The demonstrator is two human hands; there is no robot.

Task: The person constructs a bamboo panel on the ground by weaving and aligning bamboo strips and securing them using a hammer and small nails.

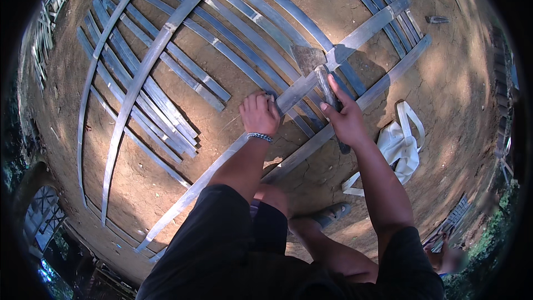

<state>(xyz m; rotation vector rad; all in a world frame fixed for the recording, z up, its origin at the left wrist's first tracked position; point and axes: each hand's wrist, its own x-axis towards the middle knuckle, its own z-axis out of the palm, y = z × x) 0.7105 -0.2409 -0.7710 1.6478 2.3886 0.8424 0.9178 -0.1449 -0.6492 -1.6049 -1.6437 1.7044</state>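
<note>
Right hand wraps the handle of a broad-bladed hatchet, the index finger laid up along the grip, probably so I can steer the head. Blade foremost, the tool points toward the far edge of the dirt ground; its head sits just beyond my fingertips, and the butt sticks out behind the palm toward the near edge. The handle passes over the middle crosspiece, but I cannot tell whether the metal touches anything.

Left hand lies palm down beside that crosspiece, fingers bent over a slat end. I read it as steadying the lattice, though I cannot tell whether it grips or only presses. The slats, which look like split bamboo, spread ahead of both hands and toward the ground's left edge, spaced side by side, presumably to keep the rows even. A white cloth bag lies nearer the right edge, just beside the right forearm and apart from the slats.
</note>
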